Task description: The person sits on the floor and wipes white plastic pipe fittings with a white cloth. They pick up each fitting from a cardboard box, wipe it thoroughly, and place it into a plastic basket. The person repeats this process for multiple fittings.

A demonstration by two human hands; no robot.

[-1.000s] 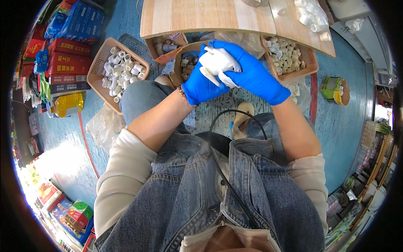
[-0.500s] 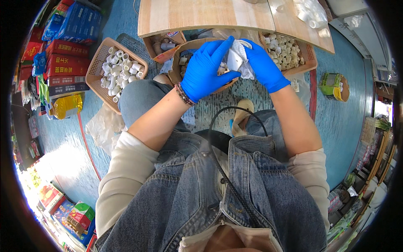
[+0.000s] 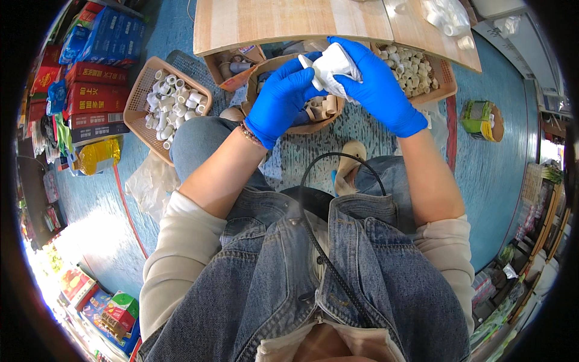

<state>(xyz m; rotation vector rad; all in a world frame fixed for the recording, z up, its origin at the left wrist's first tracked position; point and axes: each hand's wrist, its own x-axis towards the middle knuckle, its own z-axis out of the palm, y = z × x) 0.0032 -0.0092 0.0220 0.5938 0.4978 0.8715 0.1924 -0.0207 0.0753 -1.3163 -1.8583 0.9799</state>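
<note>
Hands in blue gloves: your left hand (image 3: pixel 280 99) and right hand (image 3: pixel 377 84) both grip a white bundle (image 3: pixel 330 65), held above the brown basket (image 3: pixel 301 123) of small tubes.

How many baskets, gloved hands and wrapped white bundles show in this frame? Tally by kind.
Baskets holding small rolls: 3, namely the left basket, the middle basket and the right basket.
Blue-gloved hands: 2, the left hand and the right hand.
White wrapped bundle held between both hands: 1.
Total: 6.
</note>
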